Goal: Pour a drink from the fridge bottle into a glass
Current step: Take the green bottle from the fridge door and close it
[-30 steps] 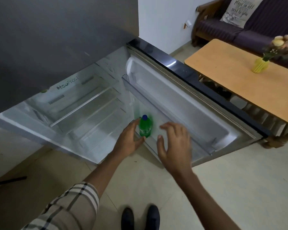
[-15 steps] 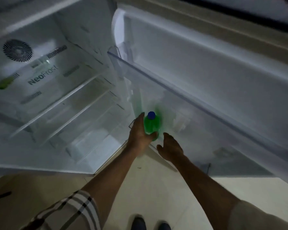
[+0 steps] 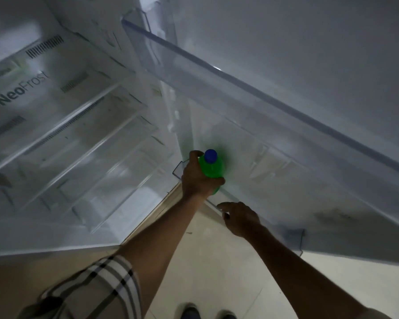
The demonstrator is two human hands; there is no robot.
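Plainly, bottle: a green plastic bottle [image 3: 213, 170] with a blue cap [image 3: 210, 155] stands in the lowest door shelf [image 3: 179, 170] of the open fridge, at that shelf's hinge-side end, close to the corner where door meets cabinet.
Long axis: upright, cap pointing up toward the camera, so the body is seen foreshortened from above.
Left hand: the left hand [image 3: 197, 178] is wrapped round the bottle's shoulder and body from the cabinet side, thumb near the cap, fingers curled under at the front; a closed grip on the bottle.
Right hand: the right hand [image 3: 238, 218] is loosely curled and holds nothing; it sits just beside the shelf's front rail, lower in view than the bottle and apart from it.
Nearer hand: the left, already on the bottle; the right is free.
Key relation: the bottle sits behind the clear front rail, so the way out is probably straight up along its axis before it swings clear.
Overhead: a second door shelf [image 3: 251, 88] crosses above, limiting lift room.
Cabinet: the glass shelves [image 3: 65, 130] look bare.
Room: pale tiled floor [image 3: 221, 261] below, dim light; no glass is in view.
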